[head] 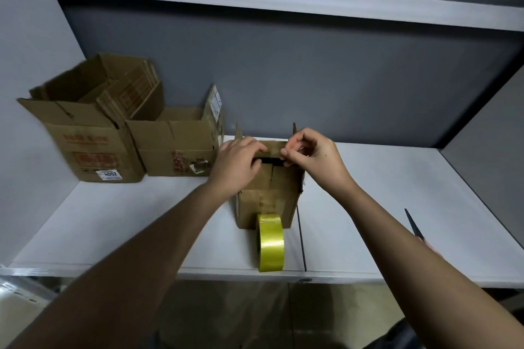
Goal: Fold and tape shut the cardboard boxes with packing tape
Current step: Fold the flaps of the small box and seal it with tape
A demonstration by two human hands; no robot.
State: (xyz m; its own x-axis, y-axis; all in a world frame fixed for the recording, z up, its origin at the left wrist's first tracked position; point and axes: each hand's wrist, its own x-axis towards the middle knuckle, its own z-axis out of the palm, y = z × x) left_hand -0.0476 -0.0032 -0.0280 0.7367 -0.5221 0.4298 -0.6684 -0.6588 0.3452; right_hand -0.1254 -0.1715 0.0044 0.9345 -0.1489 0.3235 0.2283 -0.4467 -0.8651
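A small cardboard box (269, 187) stands mid-counter (382, 193), its far flap folded down; the left hand (236, 164) lies over that flap with fingers bent, and the right hand (312, 154) pinches the flap's edge, apparently. A yellow tape roll (270, 242) stands on edge against the box's near side, two open boxes (119, 133) sit to the left, and scissors (415, 228) lie right.

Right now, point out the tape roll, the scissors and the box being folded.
yellow tape roll (270, 244), head view, on its shiny outer band.
scissors (413, 225), head view, on the dark blade.
small cardboard box (266, 204), head view, on its near wall.
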